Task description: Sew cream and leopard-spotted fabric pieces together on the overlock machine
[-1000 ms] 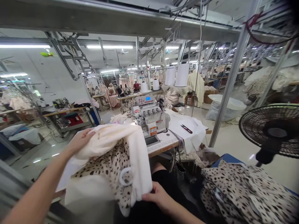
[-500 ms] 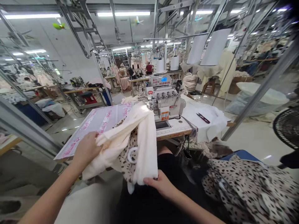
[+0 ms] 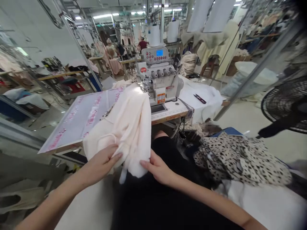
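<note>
A cream fleece garment piece [image 3: 129,127] drapes from the sewing machine [image 3: 159,75] over the table's front edge toward my lap. My left hand [image 3: 104,163] pinches a fold near its lower left, fingers closed on the cloth. My right hand [image 3: 157,167] grips the lower right edge, thumb on top. The far end of the cloth lies under the lit needle area of the machine. A small patch of spotted fabric [image 3: 105,115] shows at its left side. Below my hands a pale, narrow tip of material hangs down.
Thread snips [image 3: 200,98] lie on white cloth [image 3: 201,89] right of the machine. A printed sheet [image 3: 81,115] covers the table at left. Spotted fabric [image 3: 240,156] is heaped at my right, near a black fan [image 3: 285,105]. Thread cones [image 3: 172,32] stand behind the machine.
My left hand has moved right and down, closer to my right hand. The cloth has turned over, so the spotted side and white ring no longer show. The view has tilted downward.
</note>
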The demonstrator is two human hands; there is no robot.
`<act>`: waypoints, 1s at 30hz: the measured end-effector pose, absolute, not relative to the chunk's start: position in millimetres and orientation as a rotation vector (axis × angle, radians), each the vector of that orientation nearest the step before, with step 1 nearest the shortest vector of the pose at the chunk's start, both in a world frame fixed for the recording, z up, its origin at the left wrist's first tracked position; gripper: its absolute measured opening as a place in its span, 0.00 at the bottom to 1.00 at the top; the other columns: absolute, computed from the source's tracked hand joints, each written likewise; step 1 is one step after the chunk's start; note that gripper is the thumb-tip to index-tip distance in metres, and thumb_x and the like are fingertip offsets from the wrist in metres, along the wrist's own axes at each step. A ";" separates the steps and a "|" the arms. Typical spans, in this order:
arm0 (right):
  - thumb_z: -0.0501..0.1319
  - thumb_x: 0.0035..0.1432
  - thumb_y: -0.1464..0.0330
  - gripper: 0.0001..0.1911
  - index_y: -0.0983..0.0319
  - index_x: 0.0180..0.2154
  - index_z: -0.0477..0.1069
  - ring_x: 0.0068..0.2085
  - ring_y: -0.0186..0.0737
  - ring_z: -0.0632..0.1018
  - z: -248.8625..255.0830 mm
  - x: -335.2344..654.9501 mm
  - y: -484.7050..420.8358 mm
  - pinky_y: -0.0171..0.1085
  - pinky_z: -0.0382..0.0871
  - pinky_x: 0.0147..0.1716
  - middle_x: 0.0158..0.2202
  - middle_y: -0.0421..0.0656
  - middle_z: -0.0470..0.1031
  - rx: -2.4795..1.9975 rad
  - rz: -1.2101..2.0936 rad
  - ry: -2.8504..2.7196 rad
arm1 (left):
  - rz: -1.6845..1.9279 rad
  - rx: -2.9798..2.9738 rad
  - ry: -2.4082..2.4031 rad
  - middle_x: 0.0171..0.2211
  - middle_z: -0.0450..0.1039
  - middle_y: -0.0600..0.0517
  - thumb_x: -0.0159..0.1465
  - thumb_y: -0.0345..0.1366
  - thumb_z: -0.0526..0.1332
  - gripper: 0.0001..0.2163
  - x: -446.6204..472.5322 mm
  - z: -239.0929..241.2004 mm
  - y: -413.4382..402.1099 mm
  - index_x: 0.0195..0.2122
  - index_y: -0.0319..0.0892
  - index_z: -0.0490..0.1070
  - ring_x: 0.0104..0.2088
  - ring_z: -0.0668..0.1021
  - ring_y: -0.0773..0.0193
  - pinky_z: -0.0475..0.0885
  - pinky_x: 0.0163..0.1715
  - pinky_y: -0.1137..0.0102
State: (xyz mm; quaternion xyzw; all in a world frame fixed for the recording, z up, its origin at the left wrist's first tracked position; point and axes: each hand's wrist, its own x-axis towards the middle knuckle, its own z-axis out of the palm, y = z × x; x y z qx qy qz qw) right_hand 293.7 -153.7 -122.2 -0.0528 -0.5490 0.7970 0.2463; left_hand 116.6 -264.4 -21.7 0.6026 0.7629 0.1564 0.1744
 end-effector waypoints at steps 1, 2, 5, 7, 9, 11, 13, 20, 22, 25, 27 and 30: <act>0.60 0.55 0.60 0.22 0.62 0.49 0.64 0.42 0.38 0.70 -122.3 293.8 -152.2 0.38 0.64 0.45 0.43 0.44 0.70 -0.160 2.165 -1.482 | 0.518 1.692 2.241 0.38 0.72 0.49 0.62 0.46 0.47 0.17 119.7 -29.5 -258.4 0.43 0.43 0.67 0.39 0.73 0.59 0.68 0.41 0.68; 0.61 0.54 0.59 0.21 0.63 0.47 0.66 0.40 0.37 0.71 -122.4 293.8 -150.6 0.37 0.65 0.43 0.40 0.43 0.71 -0.176 2.168 -1.460 | 0.606 1.676 2.325 0.40 0.72 0.48 0.62 0.46 0.47 0.19 121.4 -35.8 -252.5 0.50 0.42 0.63 0.41 0.73 0.59 0.68 0.41 0.67; 0.63 0.51 0.59 0.17 0.64 0.39 0.69 0.35 0.35 0.71 -122.1 294.4 -147.1 0.35 0.65 0.38 0.33 0.40 0.71 -0.225 2.178 -1.400 | 0.783 1.663 2.486 0.40 0.72 0.49 0.61 0.45 0.50 0.22 123.2 -44.4 -236.6 0.54 0.42 0.59 0.41 0.74 0.59 0.68 0.39 0.69; 0.64 0.50 0.61 0.16 0.65 0.36 0.70 0.34 0.34 0.71 -121.4 295.5 -146.5 0.35 0.65 0.38 0.31 0.39 0.71 -0.259 2.161 -1.385 | 0.779 1.719 2.476 0.34 0.72 0.51 0.62 0.44 0.50 0.15 126.2 -43.2 -229.2 0.43 0.43 0.68 0.35 0.74 0.62 0.67 0.35 0.71; 0.64 0.49 0.62 0.14 0.66 0.34 0.71 0.33 0.34 0.71 -120.5 296.8 -146.8 0.36 0.65 0.38 0.29 0.39 0.70 -0.297 2.126 -1.408 | 0.782 1.877 2.430 0.30 0.70 0.52 0.63 0.42 0.50 0.12 133.3 -40.4 -225.2 0.32 0.42 0.69 0.32 0.73 0.63 0.67 0.34 0.71; 0.64 0.49 0.62 0.14 0.66 0.34 0.70 0.31 0.34 0.71 -118.6 297.6 -146.9 0.36 0.66 0.36 0.28 0.39 0.69 -0.333 2.089 -1.434 | 0.816 2.095 2.408 0.30 0.68 0.50 0.63 0.38 0.49 0.11 144.2 -39.9 -224.5 0.29 0.40 0.67 0.33 0.72 0.63 0.66 0.36 0.71; 0.65 0.48 0.62 0.13 0.66 0.32 0.69 0.29 0.32 0.69 -114.1 298.1 -146.1 0.34 0.66 0.33 0.27 0.38 0.68 -0.362 2.048 -1.429 | 0.831 2.223 2.459 0.30 0.68 0.49 0.63 0.36 0.49 0.09 156.8 -42.7 -225.7 0.33 0.39 0.66 0.33 0.73 0.63 0.67 0.35 0.71; 0.62 0.51 0.62 0.11 0.64 0.31 0.68 0.28 0.31 0.67 -89.0 302.0 -140.0 0.32 0.64 0.29 0.25 0.37 0.65 -0.369 1.852 -1.504 | 0.879 2.311 2.428 0.27 0.69 0.54 0.64 0.33 0.50 0.08 182.1 -54.2 -225.0 0.41 0.41 0.65 0.27 0.73 0.67 0.66 0.26 0.75; 0.60 0.55 0.64 0.09 0.64 0.32 0.69 0.29 0.31 0.68 -87.5 304.8 -140.0 0.32 0.64 0.31 0.26 0.38 0.66 -0.379 1.761 -1.597 | 0.915 2.331 2.347 0.29 0.68 0.53 0.63 0.30 0.51 0.08 182.7 -54.3 -223.7 0.42 0.41 0.65 0.28 0.72 0.68 0.66 0.28 0.75; 0.58 0.56 0.67 0.07 0.64 0.33 0.70 0.30 0.32 0.68 -89.6 308.7 -140.9 0.33 0.65 0.32 0.28 0.39 0.68 -0.390 1.693 -1.655 | 1.022 2.298 2.317 0.33 0.66 0.50 0.61 0.28 0.53 0.08 182.7 -55.2 -223.0 0.41 0.39 0.66 0.32 0.71 0.68 0.67 0.33 0.75; 0.59 0.55 0.67 0.07 0.64 0.33 0.71 0.30 0.32 0.69 -90.8 310.1 -140.7 0.33 0.65 0.32 0.28 0.39 0.69 -0.410 1.667 -1.654 | 1.103 2.272 2.303 0.34 0.66 0.50 0.60 0.27 0.55 0.08 183.7 -56.9 -222.8 0.40 0.40 0.66 0.34 0.71 0.69 0.67 0.35 0.75; 0.59 0.55 0.67 0.07 0.64 0.32 0.71 0.30 0.33 0.69 -90.2 310.3 -138.9 0.32 0.65 0.31 0.27 0.39 0.69 -0.440 1.664 -1.643 | 1.246 2.126 2.338 0.32 0.69 0.53 0.59 0.29 0.57 0.07 186.6 -59.7 -221.9 0.39 0.41 0.66 0.32 0.72 0.70 0.67 0.34 0.76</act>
